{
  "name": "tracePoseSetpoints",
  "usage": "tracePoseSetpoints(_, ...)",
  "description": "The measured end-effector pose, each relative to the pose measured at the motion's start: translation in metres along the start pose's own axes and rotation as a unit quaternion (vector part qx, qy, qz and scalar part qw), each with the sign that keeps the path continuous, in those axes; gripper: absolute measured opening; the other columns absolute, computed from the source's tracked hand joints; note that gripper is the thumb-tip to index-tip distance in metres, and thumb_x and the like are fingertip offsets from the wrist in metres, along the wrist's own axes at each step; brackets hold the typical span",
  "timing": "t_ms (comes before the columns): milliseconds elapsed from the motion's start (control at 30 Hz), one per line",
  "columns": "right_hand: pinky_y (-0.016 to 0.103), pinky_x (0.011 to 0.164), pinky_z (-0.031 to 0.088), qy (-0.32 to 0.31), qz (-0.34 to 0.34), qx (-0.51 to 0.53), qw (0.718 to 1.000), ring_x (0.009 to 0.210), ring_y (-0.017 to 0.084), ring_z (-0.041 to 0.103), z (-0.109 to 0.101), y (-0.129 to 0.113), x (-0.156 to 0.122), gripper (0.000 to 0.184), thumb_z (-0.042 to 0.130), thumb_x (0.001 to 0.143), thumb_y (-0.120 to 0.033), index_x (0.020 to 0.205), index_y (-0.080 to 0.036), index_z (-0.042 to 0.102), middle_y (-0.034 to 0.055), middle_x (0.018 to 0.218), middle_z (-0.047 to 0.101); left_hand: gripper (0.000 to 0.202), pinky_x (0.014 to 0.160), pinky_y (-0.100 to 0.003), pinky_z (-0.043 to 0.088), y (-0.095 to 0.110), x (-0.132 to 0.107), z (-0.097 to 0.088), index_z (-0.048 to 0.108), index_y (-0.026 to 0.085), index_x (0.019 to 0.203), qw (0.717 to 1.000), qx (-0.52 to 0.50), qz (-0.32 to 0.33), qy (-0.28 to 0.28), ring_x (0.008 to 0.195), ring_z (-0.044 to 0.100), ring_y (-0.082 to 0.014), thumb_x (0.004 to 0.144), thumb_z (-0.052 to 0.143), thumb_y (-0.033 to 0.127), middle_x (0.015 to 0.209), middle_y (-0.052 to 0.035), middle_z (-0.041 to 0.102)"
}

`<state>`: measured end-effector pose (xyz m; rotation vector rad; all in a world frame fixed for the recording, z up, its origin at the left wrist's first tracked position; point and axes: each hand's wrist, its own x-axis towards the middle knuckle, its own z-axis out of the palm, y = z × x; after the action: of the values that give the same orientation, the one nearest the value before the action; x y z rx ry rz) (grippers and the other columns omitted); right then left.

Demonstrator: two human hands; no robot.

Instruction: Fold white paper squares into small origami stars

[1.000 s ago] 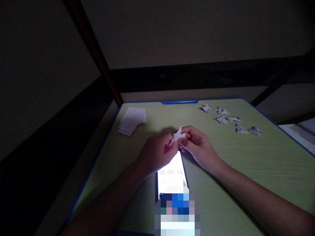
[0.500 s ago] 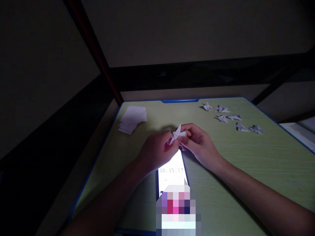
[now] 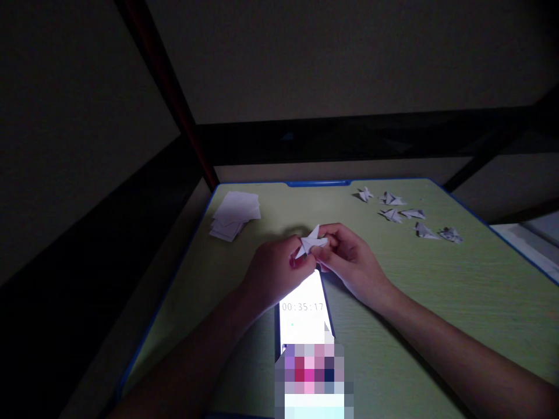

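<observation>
A small folded piece of white paper [image 3: 311,242], with pointed tips sticking out like a star or bird, is held between both hands above the table. My left hand [image 3: 277,267] is closed on its left side, thumb and fingers pinching it. My right hand [image 3: 351,259] pinches its right side between thumb and forefinger. Just below the hands lies a lit phone [image 3: 303,317] with a timer reading 00:35:17. Its lower part is covered by a pixelated patch.
The pale green table [image 3: 437,326] has a blue edge. At its far left lies a stack of white paper sheets [image 3: 238,208]. Several folded paper figures [image 3: 392,216] sit at the far right. Beyond the right edge are pale flat items [image 3: 524,244]. The surroundings are dark.
The view has tilted up slightly, so the table sits lower in it. The folded paper has turned a little in the fingers; both hands keep their hold.
</observation>
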<state>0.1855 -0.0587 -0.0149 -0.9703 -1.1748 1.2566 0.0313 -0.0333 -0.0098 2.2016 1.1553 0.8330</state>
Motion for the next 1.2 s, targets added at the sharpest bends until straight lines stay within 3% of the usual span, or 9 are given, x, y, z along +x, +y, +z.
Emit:
tracePoseSetpoints(200, 0.025, 0.048, 0.037, 0.002, -0.003, -0.002, 1.000, 0.052, 0.009, 0.047, -0.002, -0.005, 0.000, 0.027, 0.066, 0.079, -0.034, 0.097, -0.019, 0.054, -0.0058, 0.060, 0.049, 0.014, 0.047, -0.017, 0.035, 0.002, 0.004, -0.001, 0.048, 0.015, 0.065, 0.995, -0.081, 0.002, 0.059, 0.056, 0.046, -0.0072, 0.077, 0.054, 0.018, 0.064, 0.0013, 0.049)
tracePoseSetpoints(333, 0.024, 0.055, 0.040, 0.098, -0.102, -0.061, 0.988, 0.060, 0.008, 0.049, -0.009, -0.013, 0.001, 0.017, 0.066, 0.079, -0.024, 0.087, -0.020, 0.052, -0.0035, 0.071, 0.053, 0.007, 0.040, -0.016, 0.038, 0.007, 0.009, -0.007, 0.051, 0.014, 0.074, 0.963, -0.244, -0.116, 0.008, 0.047, 0.051, -0.0066, 0.078, 0.051, 0.019, 0.064, 0.0012, 0.057)
tracePoseSetpoints(400, 0.024, 0.060, 0.040, 0.114, -0.129, -0.087, 0.981, 0.066, 0.009, 0.050, -0.010, -0.014, 0.002, 0.018, 0.068, 0.076, -0.020, 0.085, -0.019, 0.052, -0.0018, 0.077, 0.055, 0.006, 0.037, -0.014, 0.037, 0.010, 0.010, -0.009, 0.050, 0.014, 0.071, 0.952, -0.275, -0.135, -0.011, 0.043, 0.050, -0.0055, 0.076, 0.051, 0.017, 0.061, 0.0021, 0.057)
tracePoseSetpoints(467, 0.024, 0.063, 0.042, 0.093, -0.109, -0.079, 0.986, 0.070, 0.009, 0.052, -0.011, -0.013, 0.003, 0.020, 0.068, 0.076, -0.020, 0.089, -0.019, 0.053, -0.0008, 0.081, 0.056, 0.007, 0.036, -0.013, 0.036, 0.011, 0.010, -0.010, 0.050, 0.013, 0.069, 0.946, -0.297, -0.128, -0.028, 0.041, 0.050, -0.0045, 0.076, 0.051, 0.015, 0.058, 0.0033, 0.056)
tracePoseSetpoints(567, 0.028, 0.067, 0.042, 0.018, -0.013, -0.033, 0.999, 0.072, 0.011, 0.053, -0.010, -0.008, 0.003, 0.025, 0.068, 0.077, -0.028, 0.097, -0.018, 0.056, 0.0004, 0.083, 0.057, 0.008, 0.037, -0.012, 0.036, 0.012, 0.008, -0.010, 0.052, 0.013, 0.069, 0.937, -0.323, -0.124, -0.053, 0.041, 0.049, -0.0036, 0.077, 0.052, 0.016, 0.056, 0.0043, 0.056)
tracePoseSetpoints(667, 0.029, 0.065, 0.037, -0.036, 0.063, -0.017, 0.997, 0.067, 0.012, 0.051, -0.010, -0.004, 0.002, 0.023, 0.065, 0.080, -0.037, 0.084, -0.015, 0.061, 0.0011, 0.073, 0.057, 0.009, 0.037, -0.012, 0.035, 0.013, 0.008, -0.010, 0.054, 0.012, 0.070, 0.929, -0.334, -0.139, -0.073, 0.040, 0.047, -0.0031, 0.078, 0.054, 0.018, 0.054, 0.0049, 0.055)
tracePoseSetpoints(933, 0.028, 0.057, 0.030, -0.016, 0.065, -0.031, 0.997, 0.057, 0.010, 0.043, -0.013, -0.003, 0.003, 0.028, 0.067, 0.076, -0.039, 0.066, -0.016, 0.056, -0.0020, 0.059, 0.051, 0.018, 0.041, -0.015, 0.038, 0.011, 0.009, -0.013, 0.055, 0.012, 0.077, 0.926, -0.330, -0.144, -0.114, 0.045, 0.053, -0.0058, 0.081, 0.055, 0.029, 0.060, 0.0015, 0.059)
tracePoseSetpoints(1100, 0.026, 0.053, 0.027, -0.028, 0.078, -0.122, 0.989, 0.054, 0.009, 0.039, -0.024, -0.011, 0.011, 0.027, 0.060, 0.080, -0.041, 0.069, -0.017, 0.054, -0.0030, 0.058, 0.048, 0.032, 0.037, -0.016, 0.036, 0.001, 0.015, -0.013, 0.056, 0.012, 0.087, 0.931, -0.318, -0.175, -0.044, 0.042, 0.053, -0.0056, 0.083, 0.048, 0.043, 0.073, -0.0011, 0.061)
tracePoseSetpoints(1200, 0.027, 0.051, 0.027, -0.035, 0.086, -0.306, 0.947, 0.052, 0.010, 0.039, -0.046, -0.019, 0.018, 0.033, 0.050, 0.085, -0.046, 0.071, -0.017, 0.056, -0.0019, 0.057, 0.048, 0.030, 0.033, -0.016, 0.033, -0.005, 0.019, -0.013, 0.054, 0.013, 0.084, 0.927, -0.316, -0.201, 0.021, 0.038, 0.050, -0.0059, 0.079, 0.051, 0.043, 0.067, 0.0015, 0.056)
